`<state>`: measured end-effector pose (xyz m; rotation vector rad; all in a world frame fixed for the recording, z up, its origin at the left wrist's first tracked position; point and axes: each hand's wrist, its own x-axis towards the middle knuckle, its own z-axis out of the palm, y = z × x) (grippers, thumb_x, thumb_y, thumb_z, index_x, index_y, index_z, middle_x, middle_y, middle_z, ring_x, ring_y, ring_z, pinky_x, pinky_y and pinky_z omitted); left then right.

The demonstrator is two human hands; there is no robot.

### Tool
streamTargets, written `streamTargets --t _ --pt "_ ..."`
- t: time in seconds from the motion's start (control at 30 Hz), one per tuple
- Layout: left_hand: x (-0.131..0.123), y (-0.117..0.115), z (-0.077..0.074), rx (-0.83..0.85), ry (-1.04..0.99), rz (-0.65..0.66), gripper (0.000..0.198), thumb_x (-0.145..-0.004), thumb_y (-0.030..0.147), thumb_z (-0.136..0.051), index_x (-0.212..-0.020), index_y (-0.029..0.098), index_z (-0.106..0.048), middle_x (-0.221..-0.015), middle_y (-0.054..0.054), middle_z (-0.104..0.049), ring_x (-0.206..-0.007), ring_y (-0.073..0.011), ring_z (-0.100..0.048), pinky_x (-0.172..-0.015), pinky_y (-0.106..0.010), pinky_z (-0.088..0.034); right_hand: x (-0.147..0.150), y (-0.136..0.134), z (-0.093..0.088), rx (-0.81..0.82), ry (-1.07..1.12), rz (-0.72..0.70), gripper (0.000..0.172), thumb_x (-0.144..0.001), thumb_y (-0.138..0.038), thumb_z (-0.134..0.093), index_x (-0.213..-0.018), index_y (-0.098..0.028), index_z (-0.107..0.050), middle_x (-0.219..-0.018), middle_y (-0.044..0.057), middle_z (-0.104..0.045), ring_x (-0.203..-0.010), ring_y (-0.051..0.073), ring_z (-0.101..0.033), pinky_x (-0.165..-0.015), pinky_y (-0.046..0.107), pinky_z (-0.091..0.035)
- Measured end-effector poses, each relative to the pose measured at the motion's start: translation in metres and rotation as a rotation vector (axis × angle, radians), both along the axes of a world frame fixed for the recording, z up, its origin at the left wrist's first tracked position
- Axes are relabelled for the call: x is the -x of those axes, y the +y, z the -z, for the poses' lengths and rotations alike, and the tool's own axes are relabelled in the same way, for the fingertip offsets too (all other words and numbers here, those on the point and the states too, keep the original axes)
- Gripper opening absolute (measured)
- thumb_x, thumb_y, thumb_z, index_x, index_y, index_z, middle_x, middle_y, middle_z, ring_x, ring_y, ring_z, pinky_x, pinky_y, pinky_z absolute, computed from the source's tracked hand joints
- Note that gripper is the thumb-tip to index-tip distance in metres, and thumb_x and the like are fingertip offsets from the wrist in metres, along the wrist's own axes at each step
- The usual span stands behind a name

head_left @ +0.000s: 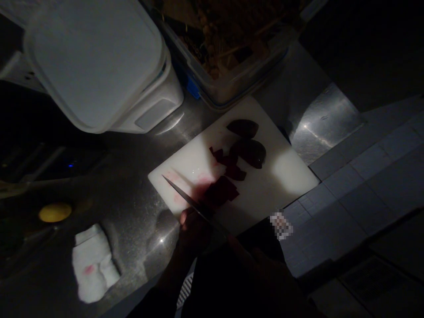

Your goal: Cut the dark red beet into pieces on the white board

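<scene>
A kitchen knife [191,201] lies slantwise over the near edge of a white cutting board [294,172], its tip pointing to the board's left corner. My right hand [247,254], mostly in shadow, is closed round its handle. My left hand [195,229] is at the board's near edge, beside and partly under the blade; its fingers look curled, and darkness hides whatever is in them. Dark red cut pieces, like beetroot [221,192], lie beyond the blade. Two larger dark-skinned beetroot chunks [250,152] rest farther back. Pink juice stains the board's left part.
Left of the board, the steel counter [139,221] holds a crumpled white cloth [92,260] with a red spot and a yellow lemon-like fruit [55,212]. A lidded white container [99,57] and a clear bin [225,88] stand behind. Tiled floor [357,181] shows at right.
</scene>
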<state>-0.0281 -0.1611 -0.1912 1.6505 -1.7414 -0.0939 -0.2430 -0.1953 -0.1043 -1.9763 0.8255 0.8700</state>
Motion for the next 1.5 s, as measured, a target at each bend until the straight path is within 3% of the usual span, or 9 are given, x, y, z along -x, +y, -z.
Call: streamTargets --t 0.1,0.2,0.43,0.6,0.73,0.83,1.5 --pt "0.001 0.001 0.001 0.002 0.026 -0.006 0.017 -0.080 0.009 -0.058 -0.093 0.018 -0.063 -0.087 -0.005 -0.066 -0.090 -0.0204 -0.063 -0.075 -0.034 -0.052 0.002 -0.008 -0.006 0.000 -0.028 0.006 0.043 -0.094 -0.035 -0.055 -0.134 -0.020 -0.047 -0.105 0.005 -0.061 -0.075 0.013 -0.060 -0.063 0.028 -0.054" --pt "0.001 0.000 0.001 -0.014 0.053 -0.035 0.016 -0.078 0.009 -0.059 -0.089 0.019 -0.064 -0.087 -0.005 -0.066 -0.090 -0.0209 -0.062 -0.073 -0.033 -0.052 0.003 -0.015 -0.012 0.008 -0.056 0.015 0.039 -0.094 -0.040 -0.055 -0.126 -0.018 -0.052 -0.112 0.007 -0.060 -0.085 0.015 -0.061 -0.070 0.032 -0.056" --pt "0.002 0.001 0.000 -0.015 0.099 -0.042 0.016 -0.080 0.009 -0.059 -0.091 0.020 -0.065 -0.088 -0.004 -0.067 -0.091 -0.0205 -0.063 -0.074 -0.033 -0.053 -0.004 -0.016 -0.007 0.010 -0.043 0.000 0.043 -0.095 -0.033 -0.054 -0.135 -0.021 -0.046 -0.105 0.005 -0.062 -0.075 0.012 -0.060 -0.063 0.028 -0.054" --pt "0.002 0.002 0.001 -0.009 0.126 -0.033 0.019 -0.080 0.009 -0.061 -0.095 0.019 -0.065 -0.093 -0.006 -0.067 -0.097 -0.0216 -0.062 -0.078 -0.033 -0.054 -0.012 -0.010 0.004 0.002 -0.013 -0.032 0.065 -0.090 -0.013 -0.055 -0.147 -0.030 -0.032 -0.089 0.001 -0.063 -0.060 0.011 -0.058 -0.053 0.023 -0.048" --pt "0.001 0.001 0.000 -0.022 0.098 -0.032 0.014 -0.081 0.012 -0.059 -0.090 0.020 -0.066 -0.090 -0.006 -0.068 -0.093 -0.0216 -0.064 -0.076 -0.034 -0.054 -0.011 -0.014 0.000 0.022 -0.030 -0.027 0.044 -0.094 -0.029 -0.056 -0.136 -0.021 -0.046 -0.099 0.004 -0.062 -0.072 0.012 -0.061 -0.062 0.028 -0.054" --pt "0.001 0.001 0.000 -0.023 0.090 -0.040 0.009 -0.079 0.013 -0.060 -0.082 0.020 -0.064 -0.085 -0.005 -0.068 -0.092 -0.0216 -0.064 -0.076 -0.034 -0.054 -0.011 -0.019 -0.004 0.040 -0.052 -0.017 0.037 -0.093 -0.038 -0.057 -0.125 -0.017 -0.054 -0.110 0.006 -0.061 -0.085 0.015 -0.062 -0.072 0.033 -0.056" --pt "0.000 0.003 0.004 0.015 0.134 -0.012 0.012 -0.080 0.010 -0.063 -0.088 0.018 -0.061 -0.093 -0.006 -0.065 -0.098 -0.0216 -0.062 -0.079 -0.035 -0.055 -0.031 -0.031 0.007 0.043 -0.063 -0.024 0.037 -0.093 -0.038 -0.058 -0.123 -0.017 -0.055 -0.117 0.008 -0.060 -0.096 0.019 -0.062 -0.080 0.039 -0.056"
